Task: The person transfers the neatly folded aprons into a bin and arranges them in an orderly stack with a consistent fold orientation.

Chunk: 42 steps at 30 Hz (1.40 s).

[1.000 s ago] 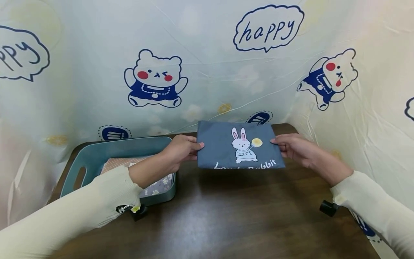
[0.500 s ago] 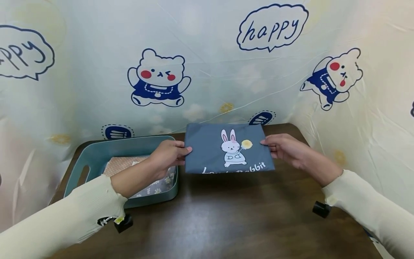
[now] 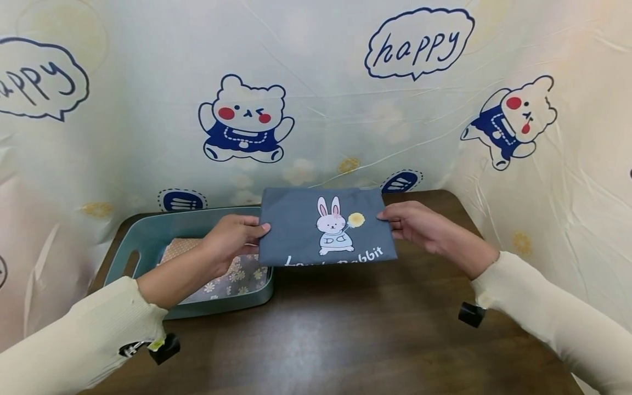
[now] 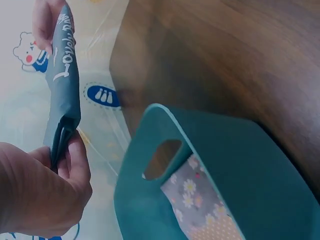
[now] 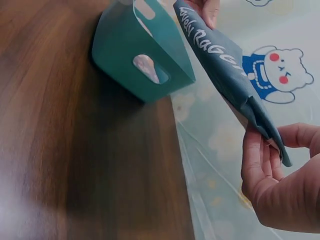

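A folded grey-blue cloth [image 3: 291, 227] with a white rabbit, a yellow flower and "Rabbit" lettering is held up above the table. My left hand [image 3: 232, 241] pinches its left edge, thumb on top and fingers beneath. At the right edge my right hand [image 3: 419, 225] pinches it the same way. Both wrist views show the folded layers between thumb and fingers. A teal basket [image 3: 143, 230] stands at left behind my left forearm. In it lie folded fabrics, one pinkish with dots [image 3: 180, 247] and one grey-purple with daisies [image 3: 247, 274]. The cloth overlaps the basket's right end in the head view.
The dark wooden table [image 3: 336, 340] reaches back to a pale printed curtain [image 3: 336, 109] with cartoon bears, which also hangs along the sides. A handle hole shows in the basket's side [image 5: 120, 55]. A small black device [image 3: 165, 348] is on the left wrist.
Both hands have moved left together with the folded cloth, which now reaches over the basket's right end. The hold at each edge looks the same. The head view has shifted slightly.
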Available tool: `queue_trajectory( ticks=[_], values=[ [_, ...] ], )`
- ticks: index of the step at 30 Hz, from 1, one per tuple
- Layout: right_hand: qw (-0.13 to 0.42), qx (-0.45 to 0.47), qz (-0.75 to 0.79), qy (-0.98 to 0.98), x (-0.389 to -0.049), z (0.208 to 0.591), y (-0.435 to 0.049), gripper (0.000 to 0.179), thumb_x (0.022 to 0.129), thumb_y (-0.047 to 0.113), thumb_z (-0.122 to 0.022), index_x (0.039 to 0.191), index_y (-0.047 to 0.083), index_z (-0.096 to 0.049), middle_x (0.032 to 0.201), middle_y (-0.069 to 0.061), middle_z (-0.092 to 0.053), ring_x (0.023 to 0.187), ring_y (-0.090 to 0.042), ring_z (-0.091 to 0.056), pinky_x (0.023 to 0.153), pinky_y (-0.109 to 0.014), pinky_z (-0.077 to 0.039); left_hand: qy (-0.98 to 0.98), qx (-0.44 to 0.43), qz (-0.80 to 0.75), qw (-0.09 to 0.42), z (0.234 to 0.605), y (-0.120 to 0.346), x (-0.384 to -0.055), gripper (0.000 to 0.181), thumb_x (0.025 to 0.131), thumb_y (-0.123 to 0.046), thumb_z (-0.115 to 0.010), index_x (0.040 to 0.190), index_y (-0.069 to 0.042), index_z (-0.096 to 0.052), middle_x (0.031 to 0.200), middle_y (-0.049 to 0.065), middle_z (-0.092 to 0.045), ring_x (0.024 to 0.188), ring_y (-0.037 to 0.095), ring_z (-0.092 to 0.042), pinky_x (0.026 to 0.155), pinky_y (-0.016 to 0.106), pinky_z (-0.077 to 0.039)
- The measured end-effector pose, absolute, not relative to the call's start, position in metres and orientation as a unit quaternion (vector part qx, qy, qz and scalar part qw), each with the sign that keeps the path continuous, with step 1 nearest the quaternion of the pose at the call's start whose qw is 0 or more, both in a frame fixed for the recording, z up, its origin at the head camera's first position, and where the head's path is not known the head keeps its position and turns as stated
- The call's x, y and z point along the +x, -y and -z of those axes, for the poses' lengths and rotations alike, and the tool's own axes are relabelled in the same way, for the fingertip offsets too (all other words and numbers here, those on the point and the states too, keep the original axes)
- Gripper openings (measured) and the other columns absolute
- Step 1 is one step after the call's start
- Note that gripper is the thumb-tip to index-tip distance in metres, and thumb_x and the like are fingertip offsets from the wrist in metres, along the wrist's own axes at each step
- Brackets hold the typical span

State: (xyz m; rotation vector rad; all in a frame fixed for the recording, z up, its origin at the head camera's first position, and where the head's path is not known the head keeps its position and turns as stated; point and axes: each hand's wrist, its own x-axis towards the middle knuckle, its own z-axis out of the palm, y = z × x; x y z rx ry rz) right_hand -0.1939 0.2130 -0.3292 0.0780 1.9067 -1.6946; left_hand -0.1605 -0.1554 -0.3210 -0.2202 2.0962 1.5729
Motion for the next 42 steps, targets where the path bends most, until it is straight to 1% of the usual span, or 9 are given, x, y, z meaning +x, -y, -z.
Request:
queue_trajectory(
  ticks=[4, 7, 15, 22, 27, 31, 33, 39, 42],
  values=[
    [0.298, 0.026, 0.629, -0.718, -0.195, 0.331, -0.201, 0.036, 0.102, 0.012, -0.056, 0.131, -0.009, -0.053, 0.106, -0.003, -0.071, 0.09, -0.015, -0.068, 0.087, -0.029, -0.06, -0.777, -0.076, -0.571, 0.253, 0.322, 0.168, -0.158, 0.043, 0.108, -0.021, -0.053, 0.142, 0.006, -0.053, 0.121, 0.012, -0.066, 0.094, 0.013, -0.068, 0.093, 0.033, -0.057],
    [0.306, 0.023, 0.626, -0.717, -0.195, 0.332, -0.193, 0.034, 0.101, 0.011, -0.057, 0.128, -0.01, -0.056, 0.107, -0.005, -0.069, 0.091, -0.016, -0.066, 0.088, -0.03, -0.06, -0.782, -0.073, -0.563, 0.257, 0.32, 0.178, -0.156, 0.046, 0.108, -0.022, -0.053, 0.144, 0.007, -0.052, 0.122, 0.011, -0.066, 0.094, 0.012, -0.067, 0.093, 0.033, -0.057],
    [0.317, 0.018, 0.633, -0.706, -0.197, 0.332, -0.172, 0.012, 0.099, 0.009, -0.06, 0.099, 0.001, -0.068, 0.101, -0.005, -0.068, 0.087, -0.017, -0.066, 0.084, -0.03, -0.06, -0.794, -0.072, -0.544, 0.262, 0.318, 0.204, -0.154, 0.049, 0.108, -0.026, -0.054, 0.145, 0.006, -0.05, 0.12, 0.008, -0.066, 0.099, 0.015, -0.066, 0.098, 0.036, -0.055],
    [0.321, 0.003, 0.626, -0.711, -0.201, 0.336, -0.152, 0.02, 0.099, 0.01, -0.06, 0.111, -0.005, -0.065, 0.097, -0.004, -0.069, 0.084, -0.016, -0.066, 0.081, -0.029, -0.06, -0.802, -0.083, -0.529, 0.264, 0.32, 0.222, -0.153, 0.052, 0.108, -0.029, -0.053, 0.146, 0.005, -0.049, 0.111, 0.002, -0.069, 0.097, 0.014, -0.067, 0.092, 0.031, -0.056],
    [0.328, -0.007, 0.626, -0.707, -0.204, 0.339, -0.138, 0.018, 0.099, 0.01, -0.06, 0.109, -0.004, -0.064, 0.094, -0.004, -0.069, 0.083, -0.015, -0.065, 0.082, -0.029, -0.06, -0.813, -0.082, -0.517, 0.256, 0.323, 0.235, -0.15, 0.057, 0.109, -0.03, -0.05, 0.15, 0.009, -0.041, 0.12, 0.009, -0.069, 0.097, 0.011, -0.068, 0.096, 0.035, -0.057],
    [0.33, -0.009, 0.625, -0.707, -0.205, 0.34, -0.127, 0.016, 0.098, 0.01, -0.061, 0.106, -0.003, -0.065, 0.09, -0.004, -0.069, 0.082, -0.015, -0.066, 0.079, -0.028, -0.06, -0.82, -0.086, -0.509, 0.248, 0.324, 0.245, -0.148, 0.065, 0.109, -0.031, -0.048, 0.156, 0.01, -0.029, 0.142, 0.025, -0.057, 0.108, 0.014, -0.067, 0.108, 0.046, -0.05],
    [0.333, -0.012, 0.622, -0.708, -0.206, 0.34, -0.121, 0.016, 0.098, 0.011, -0.062, 0.107, -0.002, -0.066, 0.088, -0.003, -0.069, 0.082, -0.015, -0.065, 0.078, -0.027, -0.06, -0.821, -0.092, -0.507, 0.248, 0.324, 0.25, -0.147, 0.067, 0.11, -0.032, -0.046, 0.158, 0.01, -0.023, 0.152, 0.029, -0.046, 0.117, 0.021, -0.066, 0.113, 0.052, -0.045],
    [0.349, -0.011, 0.618, -0.704, -0.207, 0.344, -0.107, 0.014, 0.097, 0.012, -0.065, 0.106, 0.0, -0.068, 0.086, -0.004, -0.069, 0.081, -0.015, -0.065, 0.079, -0.029, -0.062, -0.819, -0.11, -0.507, 0.246, 0.325, 0.266, -0.143, 0.065, 0.111, -0.031, -0.042, 0.158, 0.009, -0.023, 0.157, 0.032, -0.035, 0.133, 0.041, -0.054, 0.116, 0.059, -0.038],
    [0.359, -0.008, 0.62, -0.698, -0.207, 0.346, -0.1, 0.013, 0.097, 0.011, -0.067, 0.104, 0.0, -0.068, 0.085, -0.005, -0.068, 0.08, -0.016, -0.065, 0.081, -0.031, -0.062, -0.817, -0.108, -0.506, 0.254, 0.327, 0.276, -0.143, 0.068, 0.111, -0.032, -0.04, 0.159, 0.009, -0.016, 0.161, 0.033, -0.027, 0.139, 0.046, -0.047, 0.117, 0.06, -0.035]
  ],
)
